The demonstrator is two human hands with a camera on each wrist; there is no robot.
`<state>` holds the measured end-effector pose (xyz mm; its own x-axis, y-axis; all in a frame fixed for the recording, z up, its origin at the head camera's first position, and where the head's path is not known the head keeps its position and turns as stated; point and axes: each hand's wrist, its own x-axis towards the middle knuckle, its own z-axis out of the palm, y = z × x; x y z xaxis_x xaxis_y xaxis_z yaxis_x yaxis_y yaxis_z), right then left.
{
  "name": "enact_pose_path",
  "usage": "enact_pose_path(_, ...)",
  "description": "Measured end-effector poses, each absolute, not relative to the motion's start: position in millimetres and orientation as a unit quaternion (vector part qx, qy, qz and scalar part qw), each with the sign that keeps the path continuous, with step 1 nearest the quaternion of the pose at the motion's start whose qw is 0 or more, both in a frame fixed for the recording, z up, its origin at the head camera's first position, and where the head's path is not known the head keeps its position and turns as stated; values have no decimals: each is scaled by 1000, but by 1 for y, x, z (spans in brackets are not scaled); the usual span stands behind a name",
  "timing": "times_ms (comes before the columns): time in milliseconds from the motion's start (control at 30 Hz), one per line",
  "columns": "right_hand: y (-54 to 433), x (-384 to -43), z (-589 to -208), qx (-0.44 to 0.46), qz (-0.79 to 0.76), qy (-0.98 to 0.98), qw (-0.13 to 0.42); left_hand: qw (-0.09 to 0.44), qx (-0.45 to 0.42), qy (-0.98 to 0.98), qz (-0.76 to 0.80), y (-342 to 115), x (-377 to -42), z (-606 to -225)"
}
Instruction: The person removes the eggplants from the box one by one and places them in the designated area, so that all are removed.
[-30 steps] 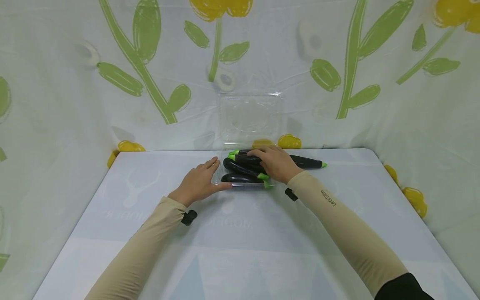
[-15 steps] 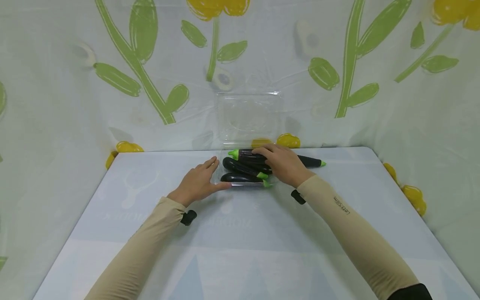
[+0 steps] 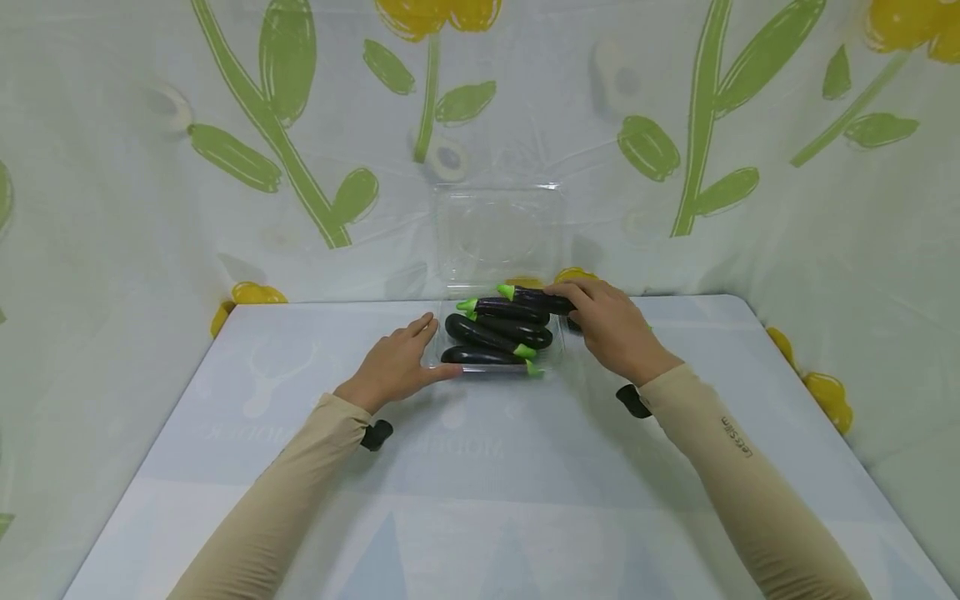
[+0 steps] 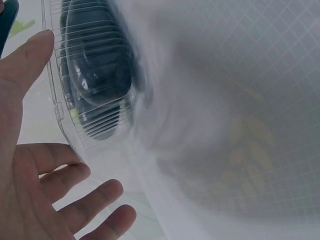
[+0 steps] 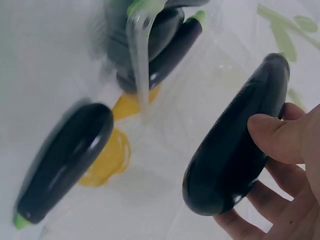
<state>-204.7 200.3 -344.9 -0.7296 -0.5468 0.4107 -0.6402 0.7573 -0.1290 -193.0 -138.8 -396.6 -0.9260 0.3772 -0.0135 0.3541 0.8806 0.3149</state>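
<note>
A clear plastic clamshell box stands near the table's back edge, its lid raised behind it. Several dark eggplants with green stem ends lie inside. At the box's left front corner is my left hand, thumb along the front rim, the other fingers extended by the left side. My right hand grips one eggplant at the box's back right, its stem end pointing left over the box in the head view. Another eggplant lies outside the box, mostly hidden by that hand in the head view.
The pale table extends toward me from the box. Behind it hangs a white curtain printed with green stems and yellow flowers, with the raised lid close in front. Both wrists carry small black cameras.
My right hand has moved rightward from over the box with an eggplant in its grip, uncovering the eggplants inside. My left hand has stayed at the box's corner.
</note>
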Motion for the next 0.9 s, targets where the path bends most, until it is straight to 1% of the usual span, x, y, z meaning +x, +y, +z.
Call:
enact_pose_path(200, 218, -203, -344, 317, 133, -920, 189, 41, 186, 970, 154, -139, -193, -397)
enact_pose_path(400, 236, -202, -354, 312, 149, -917, 200, 41, 184, 970, 153, -138, -193, -397)
enact_pose_path(567, 250, -201, -363, 305, 167, -917, 194, 44, 181, 970, 154, -138, -192, -396)
enact_pose_path(900, 278, -199, -378, 268, 187, -931, 163, 41, 183, 970, 156, -137, -193, -396)
